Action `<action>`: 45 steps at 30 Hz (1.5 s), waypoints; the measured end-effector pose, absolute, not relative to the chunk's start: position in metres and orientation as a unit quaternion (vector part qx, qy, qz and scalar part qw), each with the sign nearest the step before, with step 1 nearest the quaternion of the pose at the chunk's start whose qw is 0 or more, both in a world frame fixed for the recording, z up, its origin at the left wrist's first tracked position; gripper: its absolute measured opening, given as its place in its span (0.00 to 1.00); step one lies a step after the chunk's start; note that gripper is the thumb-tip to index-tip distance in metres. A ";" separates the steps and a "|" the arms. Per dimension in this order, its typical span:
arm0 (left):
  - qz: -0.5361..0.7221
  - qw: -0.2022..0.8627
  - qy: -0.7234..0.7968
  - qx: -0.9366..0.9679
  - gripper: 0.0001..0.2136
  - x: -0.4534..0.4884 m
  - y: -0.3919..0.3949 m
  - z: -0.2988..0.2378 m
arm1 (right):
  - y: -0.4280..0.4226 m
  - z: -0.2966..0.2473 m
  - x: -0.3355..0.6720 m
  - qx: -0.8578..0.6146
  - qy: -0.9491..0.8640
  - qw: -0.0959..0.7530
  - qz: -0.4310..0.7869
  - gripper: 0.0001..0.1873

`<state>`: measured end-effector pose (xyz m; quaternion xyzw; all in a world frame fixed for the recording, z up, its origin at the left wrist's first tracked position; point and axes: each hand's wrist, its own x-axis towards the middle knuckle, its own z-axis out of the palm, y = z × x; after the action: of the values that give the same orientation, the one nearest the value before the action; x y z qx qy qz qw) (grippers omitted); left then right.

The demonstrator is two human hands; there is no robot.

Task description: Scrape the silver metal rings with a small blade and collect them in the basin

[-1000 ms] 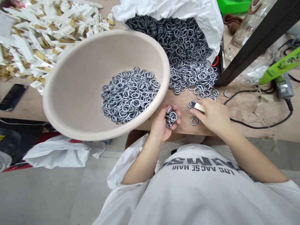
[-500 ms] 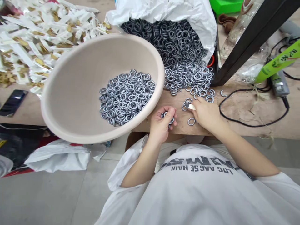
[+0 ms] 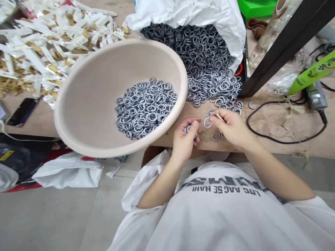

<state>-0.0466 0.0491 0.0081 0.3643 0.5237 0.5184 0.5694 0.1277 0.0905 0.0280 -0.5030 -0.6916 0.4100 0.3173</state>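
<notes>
far left of both hands lies a heap of white and gold pieces (image 3: 34,52), with a dark phone (image 3: 23,111) nearer the person. just left of the left hand (image 3: 184,141), a beige basin (image 3: 86,94) holds a mound of grey rings (image 3: 146,108). that hand is curled around a few held rings (image 3: 186,129), thumb over them. beyond the hands, a white bag (image 3: 183,12) lies open, more rings (image 3: 201,48) running out onto the table (image 3: 267,122). the hands are apart; loose rings (image 3: 212,136) lie between them, beside the right hand (image 3: 231,127), which pinches a thin flat piece (image 3: 219,116); i cannot tell whether it touches a ring. right of it loops a black cable (image 3: 280,142).
</notes>
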 end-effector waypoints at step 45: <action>0.481 0.734 0.381 0.291 0.18 -0.038 0.049 0.032 | 0.078 0.031 0.156 -0.520 -0.803 0.214 0.196 0.21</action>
<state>-0.0381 0.0489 0.0325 0.2905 0.3811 0.4812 0.7340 0.1558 0.0784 0.0307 -0.5200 -0.8032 0.1965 0.2141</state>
